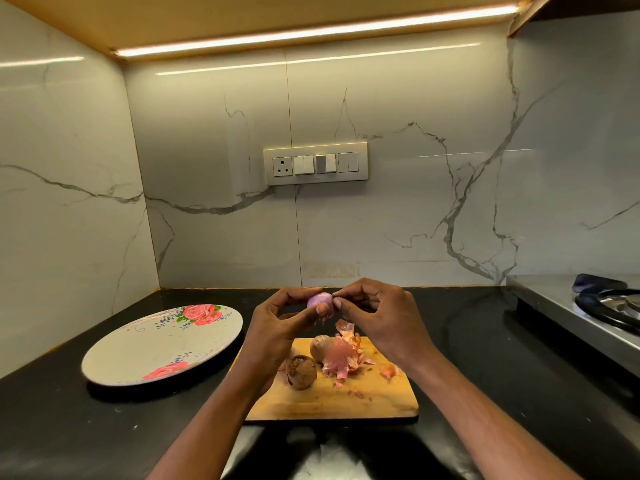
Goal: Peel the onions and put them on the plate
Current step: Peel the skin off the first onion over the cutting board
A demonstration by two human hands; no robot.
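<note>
A small purple onion [320, 301], mostly bare of skin, is held above the wooden cutting board [374, 400]. My left hand [277, 323] grips it between thumb and fingers. My right hand [374, 317] pinches at the onion's right end with its fingertips. Two unpeeled brown onions [302, 371] [318, 346] lie on the board beside a heap of pink peels [343, 358]. The round floral plate [162, 344] sits to the left of the board and holds nothing.
Black countertop [485, 358] runs under everything. A steel gas stove [595, 317] stands at the right edge. Marble walls close in behind and on the left, with a switch panel [315, 164] on the back wall.
</note>
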